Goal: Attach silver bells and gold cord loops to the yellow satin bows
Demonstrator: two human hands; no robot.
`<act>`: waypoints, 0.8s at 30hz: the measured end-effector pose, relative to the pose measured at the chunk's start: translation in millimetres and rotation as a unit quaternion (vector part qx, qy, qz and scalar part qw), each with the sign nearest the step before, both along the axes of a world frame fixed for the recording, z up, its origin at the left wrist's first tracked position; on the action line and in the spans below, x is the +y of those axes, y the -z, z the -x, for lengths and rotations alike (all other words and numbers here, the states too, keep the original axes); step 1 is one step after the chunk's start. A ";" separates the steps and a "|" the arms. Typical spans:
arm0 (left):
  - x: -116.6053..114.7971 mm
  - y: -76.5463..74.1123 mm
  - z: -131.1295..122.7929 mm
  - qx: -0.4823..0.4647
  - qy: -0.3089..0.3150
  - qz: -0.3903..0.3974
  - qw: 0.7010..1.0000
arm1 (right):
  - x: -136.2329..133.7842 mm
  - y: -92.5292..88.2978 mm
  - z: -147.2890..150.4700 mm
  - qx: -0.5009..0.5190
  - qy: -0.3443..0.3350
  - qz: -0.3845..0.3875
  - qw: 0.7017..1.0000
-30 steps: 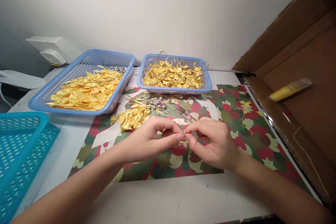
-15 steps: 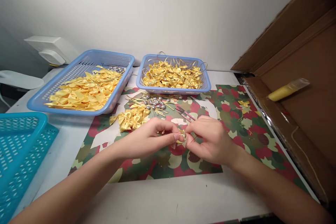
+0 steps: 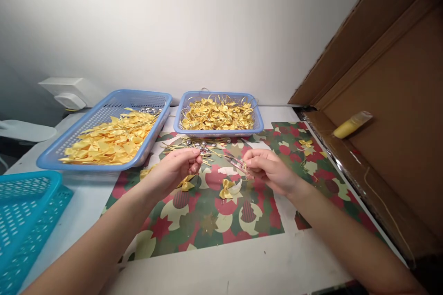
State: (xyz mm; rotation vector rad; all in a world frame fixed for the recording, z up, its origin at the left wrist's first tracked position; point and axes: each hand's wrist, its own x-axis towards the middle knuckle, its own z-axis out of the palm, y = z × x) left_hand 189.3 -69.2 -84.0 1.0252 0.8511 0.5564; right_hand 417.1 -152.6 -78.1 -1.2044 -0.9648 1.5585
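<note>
My left hand point(image 3: 180, 166) is closed in a pinch above the patterned sheet, in front of a pile of silver bells point(image 3: 205, 147). What its fingertips hold, if anything, is too small to make out. A thin gold cord point(image 3: 245, 169) shows at the pinched thumb and forefinger of my right hand point(image 3: 266, 168). Between and just below the hands is a yellow ribbon bow point(image 3: 226, 189); whether it rests on the sheet or hangs is unclear. Dark-bladed thread snips point(image 3: 236, 162) lie beside my right fingertips. More yellow bows point(image 3: 187, 183) are partly hidden behind my left hand.
A blue basket point(image 3: 51, 160) of yellow bows stands at the left; another blue basket point(image 3: 218, 133) holds bows with gold cords. A teal basket point(image 3: 31, 221) is at near left. One bow point(image 3: 306, 144) lies right on the patterned sheet point(image 3: 207, 226). Cardboard point(image 3: 387, 78) walls the right side.
My hands have moved apart, the left one to the left and the right one slightly right. The yellow bow, mostly covered by my fingers before, now shows between them. The camera view has shifted.
</note>
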 end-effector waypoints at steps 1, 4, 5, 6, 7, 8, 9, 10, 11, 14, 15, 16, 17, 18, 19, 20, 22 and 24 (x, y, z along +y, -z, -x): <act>-0.8 -1.0 -0.3 -0.004 -0.007 -0.004 1.000 | 0.1 1.4 0.7 0.005 -0.001 -0.004 1.000; -0.6 -6.4 -1.5 -0.031 -0.057 -0.036 0.997 | -1.4 9.4 8.9 0.014 0.010 -0.017 1.000; 0.6 -9.9 -3.1 -0.040 -0.078 -0.050 0.995 | -2.9 13.5 14.1 0.022 0.009 -0.014 1.000; 2.2 -14.4 -6.2 -0.049 -0.095 -0.064 0.992 | -4.9 18.4 20.5 0.037 -0.007 -0.001 0.999; 4.1 -20.2 -11.0 -0.055 -0.104 -0.078 0.990 | -7.4 23.7 27.7 0.057 -0.039 0.018 0.997; 6.1 -27.1 -18.0 -0.060 -0.103 -0.095 0.988 | -10.0 29.4 35.4 0.078 -0.076 0.032 0.994; 8.1 -34.9 -27.4 -0.064 -0.092 -0.117 0.987 | -12.6 35.2 43.0 0.089 -0.094 0.040 0.991; 9.9 -43.1 -39.1 -0.064 -0.073 -0.146 0.985 | -14.9 40.8 50.0 0.098 -0.110 0.048 0.988; 11.5 -51.3 -53.2 -0.061 -0.041 -0.181 0.981 | -16.7 46.2 55.9 0.109 -0.126 0.059 0.984; 14.6 -68.8 -105.8 -0.023 0.067 -0.329 0.941 | -18.7 59.8 64.4 0.126 -0.156 0.067 0.977; 15.1 -70.2 -125.2 0.007 0.094 -0.390 0.916 | -18.5 63.7 64.4 0.132 -0.164 0.064 0.975; 15.5 -68.7 -144.4 0.044 0.118 -0.453 0.883 | -17.9 67.3 63.5 0.144 -0.174 0.055 0.973; 15.8 -64.5 -162.5 0.089 0.143 -0.518 0.839 | -17.2 70.7 62.1 0.155 -0.183 0.046 0.970; 16.2 -57.8 -178.6 0.145 0.175 -0.589 0.775 | -16.2 74.2 60.7 0.166 -0.191 0.038 0.967; 16.8 -49.6 -191.8 0.199 0.221 -0.651 0.698 | -15.0 77.6 59.6 0.177 -0.197 0.031 0.964; 17.6 -40.7 -201.6 0.217 0.241 -0.669 0.669 | -13.7 81.1 59.0 0.188 -0.201 0.026 0.961; 20.0 -24.8 -208.7 0.230 0.257 -0.686 0.640 | -10.6 88.5 59.5 0.210 -0.204 0.020 0.956; 23.6 -15.7 -199.1 0.226 0.276 -0.699 0.619 | -7.2 95.6 61.4 0.229 -0.209 0.017 0.951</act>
